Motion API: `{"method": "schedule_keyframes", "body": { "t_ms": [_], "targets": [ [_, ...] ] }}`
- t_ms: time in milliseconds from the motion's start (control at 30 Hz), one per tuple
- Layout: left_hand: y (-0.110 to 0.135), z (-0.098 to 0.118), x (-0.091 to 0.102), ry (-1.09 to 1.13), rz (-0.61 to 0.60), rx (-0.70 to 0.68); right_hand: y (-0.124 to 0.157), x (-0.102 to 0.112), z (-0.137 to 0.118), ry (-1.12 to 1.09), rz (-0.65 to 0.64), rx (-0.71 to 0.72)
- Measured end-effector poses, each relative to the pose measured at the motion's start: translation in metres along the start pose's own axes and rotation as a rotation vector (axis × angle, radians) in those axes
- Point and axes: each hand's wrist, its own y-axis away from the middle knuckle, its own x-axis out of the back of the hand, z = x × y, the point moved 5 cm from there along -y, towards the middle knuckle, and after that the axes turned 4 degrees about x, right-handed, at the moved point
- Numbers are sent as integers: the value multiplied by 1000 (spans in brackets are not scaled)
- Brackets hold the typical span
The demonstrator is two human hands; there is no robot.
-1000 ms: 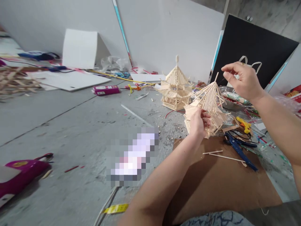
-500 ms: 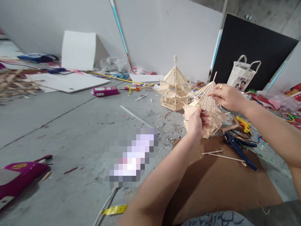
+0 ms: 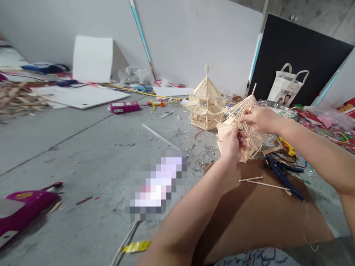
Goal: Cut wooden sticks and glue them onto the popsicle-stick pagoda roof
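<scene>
A half-covered pagoda model of thin wooden sticks stands at the far edge of a brown cardboard sheet. Its pointed roof has bare slanting sticks on the left side and close-laid sticks on the right. My left hand is closed at the roof's lower edge, fingers curled against the model. Above it, my right hand, with a ring, has its fingertips pinched together on the roof's face; whatever they hold is hidden. Just behind to the left stands a second stick pagoda, with a complete roof and a finial.
Blue cutting pliers and loose sticks lie on the cardboard, near a yellow glue gun. A blurred-out phone-like object lies left of my forearm. Purple tools and a white bag are farther out.
My right hand has slid down and slightly left along the roof, closer to my left hand. My left hand and the model have stayed nearly in place.
</scene>
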Motion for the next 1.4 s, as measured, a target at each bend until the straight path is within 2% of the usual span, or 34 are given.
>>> {"method": "schedule_keyframes", "body": {
  "t_ms": [367, 500, 567, 667, 800, 900, 967, 1133, 1267, 1400],
  "targets": [
    [2, 2, -1, -26, 2, -2, 0, 0, 0, -1, 2, -3],
    [2, 0, 0, -24, 5, 0, 1, 2, 1, -79, 32, -21],
    [2, -1, 1, -11, 5, 9, 4, 8, 1, -159, 101, -21],
    [3, -5, 0, 11, 2, 55, 19, 18, 4, -279, 273, -42],
    [7, -13, 0, 18, 9, 118, 54, 17, 9, -366, 451, -221],
    [11, -18, 1, -16, 20, 94, 85, 0, 6, -420, 534, -392],
    [15, -22, 0, -60, 11, 44, 102, -18, -1, -450, 540, -479],
    [31, -35, -6, -245, -27, -60, 134, -70, -20, -530, 431, -643],
    [48, -48, -6, -516, -106, -142, 149, -105, -32, -645, 326, -645],
    [65, -51, 6, -898, -171, -343, 157, -124, -41, -713, 324, -590]
  ]
}}
